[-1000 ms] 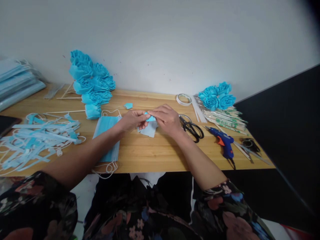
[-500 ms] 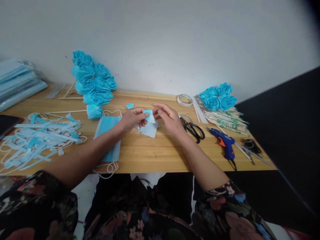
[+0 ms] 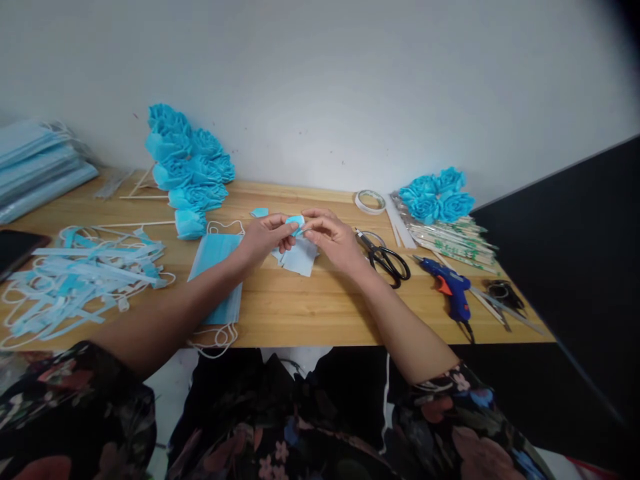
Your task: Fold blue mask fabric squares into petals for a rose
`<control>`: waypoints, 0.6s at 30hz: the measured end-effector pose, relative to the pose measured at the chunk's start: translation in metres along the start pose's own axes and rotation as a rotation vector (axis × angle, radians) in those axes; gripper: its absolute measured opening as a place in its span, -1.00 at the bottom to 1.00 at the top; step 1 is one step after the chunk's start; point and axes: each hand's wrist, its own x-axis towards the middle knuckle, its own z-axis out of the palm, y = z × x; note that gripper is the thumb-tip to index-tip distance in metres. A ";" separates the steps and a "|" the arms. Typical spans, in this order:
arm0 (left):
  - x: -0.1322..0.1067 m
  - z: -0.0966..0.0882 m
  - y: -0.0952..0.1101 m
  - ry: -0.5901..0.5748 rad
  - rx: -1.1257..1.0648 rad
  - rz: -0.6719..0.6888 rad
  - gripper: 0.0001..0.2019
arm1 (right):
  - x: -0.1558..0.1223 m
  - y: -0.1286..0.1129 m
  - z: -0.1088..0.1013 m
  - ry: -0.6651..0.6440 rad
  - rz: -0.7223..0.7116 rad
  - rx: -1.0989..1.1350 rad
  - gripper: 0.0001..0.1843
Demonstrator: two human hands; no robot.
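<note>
A small light-blue piece of mask fabric (image 3: 295,223) is held up above the table between both hands. My left hand (image 3: 270,235) pinches it between thumb and fingers. The fingers of my right hand (image 3: 334,239) are closed on its right edge. Pale cut pieces of fabric (image 3: 301,257) lie on the table just below the hands, and a small blue scrap (image 3: 259,212) lies behind my left hand. A blue face mask (image 3: 220,300) with white ear loops lies flat, partly hidden under my left forearm.
Blue fabric flowers (image 3: 193,170) stand at the left, more flowers (image 3: 436,195) at the right on wrapped sticks (image 3: 463,239). A tape roll (image 3: 370,201), black-handled scissors (image 3: 389,260) and a blue glue gun (image 3: 453,287) lie right. Cut straps (image 3: 90,280), stacked masks (image 3: 40,163) and a phone (image 3: 20,252) lie left.
My right hand has moved in to the left, and its fingers have closed on the fabric piece. The piece now looks folded or curled over. The left hand keeps its pinch.
</note>
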 end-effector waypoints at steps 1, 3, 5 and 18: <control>0.000 0.000 0.000 0.003 0.022 0.013 -0.65 | 0.000 0.001 0.001 -0.001 0.024 0.042 -0.81; -0.001 0.000 0.000 0.004 0.064 0.038 -0.64 | 0.000 0.001 0.003 0.003 0.067 0.103 -0.74; -0.001 0.000 0.000 0.006 0.100 0.064 -0.65 | 0.000 -0.001 0.004 0.018 0.114 0.131 -0.71; -0.002 0.001 0.001 0.024 0.199 0.124 -0.67 | 0.003 -0.002 0.008 0.078 0.259 0.222 -0.59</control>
